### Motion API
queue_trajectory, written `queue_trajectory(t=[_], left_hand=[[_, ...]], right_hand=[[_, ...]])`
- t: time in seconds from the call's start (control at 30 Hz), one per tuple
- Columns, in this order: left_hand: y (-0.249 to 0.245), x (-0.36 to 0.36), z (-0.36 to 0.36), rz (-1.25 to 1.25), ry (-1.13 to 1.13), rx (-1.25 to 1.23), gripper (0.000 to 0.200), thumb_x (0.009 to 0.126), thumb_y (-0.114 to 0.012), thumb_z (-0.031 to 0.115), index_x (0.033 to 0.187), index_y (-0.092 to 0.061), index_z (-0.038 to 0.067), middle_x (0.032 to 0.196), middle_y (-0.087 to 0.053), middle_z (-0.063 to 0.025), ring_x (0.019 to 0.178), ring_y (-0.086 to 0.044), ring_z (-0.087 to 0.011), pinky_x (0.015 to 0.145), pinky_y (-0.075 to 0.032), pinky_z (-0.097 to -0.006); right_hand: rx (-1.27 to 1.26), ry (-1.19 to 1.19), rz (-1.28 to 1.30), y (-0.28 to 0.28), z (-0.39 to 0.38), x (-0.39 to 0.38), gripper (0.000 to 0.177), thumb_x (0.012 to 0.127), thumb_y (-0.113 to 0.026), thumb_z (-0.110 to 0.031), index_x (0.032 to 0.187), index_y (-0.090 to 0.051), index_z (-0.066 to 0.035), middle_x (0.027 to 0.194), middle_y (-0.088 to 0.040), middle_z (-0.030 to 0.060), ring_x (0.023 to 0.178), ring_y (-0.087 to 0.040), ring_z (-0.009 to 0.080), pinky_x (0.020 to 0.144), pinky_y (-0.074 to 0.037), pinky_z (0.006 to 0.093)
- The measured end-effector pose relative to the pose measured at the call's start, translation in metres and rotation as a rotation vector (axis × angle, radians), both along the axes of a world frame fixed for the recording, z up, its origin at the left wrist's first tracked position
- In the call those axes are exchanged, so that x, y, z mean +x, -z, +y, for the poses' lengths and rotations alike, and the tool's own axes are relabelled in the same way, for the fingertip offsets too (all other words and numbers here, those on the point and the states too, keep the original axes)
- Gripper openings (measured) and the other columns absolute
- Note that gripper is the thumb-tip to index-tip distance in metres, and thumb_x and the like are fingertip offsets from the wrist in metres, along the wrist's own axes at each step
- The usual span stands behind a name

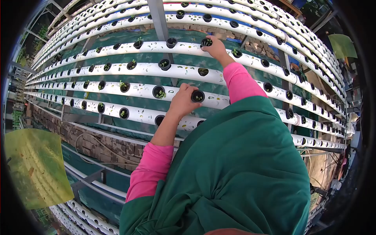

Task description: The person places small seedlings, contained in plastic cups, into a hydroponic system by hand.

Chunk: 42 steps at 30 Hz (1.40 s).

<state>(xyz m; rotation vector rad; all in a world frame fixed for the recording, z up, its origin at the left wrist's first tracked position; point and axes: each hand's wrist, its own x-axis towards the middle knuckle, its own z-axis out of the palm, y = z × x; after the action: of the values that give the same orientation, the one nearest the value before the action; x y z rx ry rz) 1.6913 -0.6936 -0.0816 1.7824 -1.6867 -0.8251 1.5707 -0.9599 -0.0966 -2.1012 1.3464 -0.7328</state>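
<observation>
My left hand [183,100] is closed around a small black net pot [197,96] with tiny seedlings in it, over a white pipe [216,101]. Farther off, my right hand [216,47] grips the rim of another black net pot [206,42] with green leaves, over a higher white pipe [188,48]. Between the hands, a hole [203,72] in the middle pipe shows without a black pot rim. Left of my left hand sits a potted seedling [159,92]. A pot with a green sprout [235,52] stands just right of my right hand.
Rows of white pipes with several black pots run across the view. A grey metal post [158,19] rises among them at the back. Yellow sheets [37,168] hang at lower left and upper right [342,46]. Low brickwork [105,147] lies below the pipes.
</observation>
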Motion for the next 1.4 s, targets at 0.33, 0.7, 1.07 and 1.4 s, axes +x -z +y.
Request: queue_trajectory(t=[0.33, 0.7, 1.07, 1.4], left_hand=[[-0.001, 0.0, 0.001, 0.004, 0.004, 0.009, 0.058, 0.065, -0.081, 0.02, 0.117, -0.059, 0.009, 0.116, -0.05, -0.0097, 0.105, -0.058, -0.0293, 0.089, -0.048, -0.0379], [0.001, 0.001, 0.001, 0.011, 0.02, 0.004, 0.058, 0.065, -0.081, 0.02, 0.118, -0.059, 0.009, 0.116, -0.049, -0.0102, 0.107, -0.057, -0.0294, 0.091, -0.047, -0.0376], [0.009, 0.011, -0.006, 0.238, 0.001, -0.019, 0.062, 0.071, -0.081, 0.027, 0.125, -0.057, 0.008, 0.112, -0.054, -0.008, 0.101, -0.057, -0.0213, 0.086, -0.047, -0.0327], [0.0, 0.013, -0.006, 0.788, -0.125, 0.093, 0.043, 0.097, -0.054, 0.025, 0.137, -0.049, 0.008, 0.116, -0.062, -0.0046, 0.1, -0.053, -0.0109, 0.088, -0.044, -0.0272]], right_hand=[[-0.129, 0.021, 0.162, -0.011, 0.021, 0.001, 0.075, 0.068, -0.079, -0.034, 0.132, -0.052, -0.007, 0.125, -0.058, 0.0202, 0.114, -0.056, 0.0344, 0.102, -0.038, 0.0395], [0.284, -0.368, 0.196, -0.046, 0.158, -0.059, 0.057, 0.073, -0.074, -0.022, 0.125, -0.058, -0.008, 0.117, -0.062, 0.0174, 0.109, -0.059, 0.0333, 0.096, -0.046, 0.0393], [-0.042, -0.256, 0.063, -0.013, 0.212, -0.05, 0.047, 0.075, -0.075, -0.018, 0.117, -0.058, -0.008, 0.104, -0.064, 0.0121, 0.098, -0.059, 0.0297, 0.086, -0.048, 0.0382], [0.738, -0.084, -0.662, -0.041, 0.196, -0.06, 0.047, 0.083, -0.072, -0.015, 0.121, -0.048, -0.004, 0.099, -0.064, 0.0105, 0.083, -0.062, 0.0161, 0.07, -0.05, 0.0279]])
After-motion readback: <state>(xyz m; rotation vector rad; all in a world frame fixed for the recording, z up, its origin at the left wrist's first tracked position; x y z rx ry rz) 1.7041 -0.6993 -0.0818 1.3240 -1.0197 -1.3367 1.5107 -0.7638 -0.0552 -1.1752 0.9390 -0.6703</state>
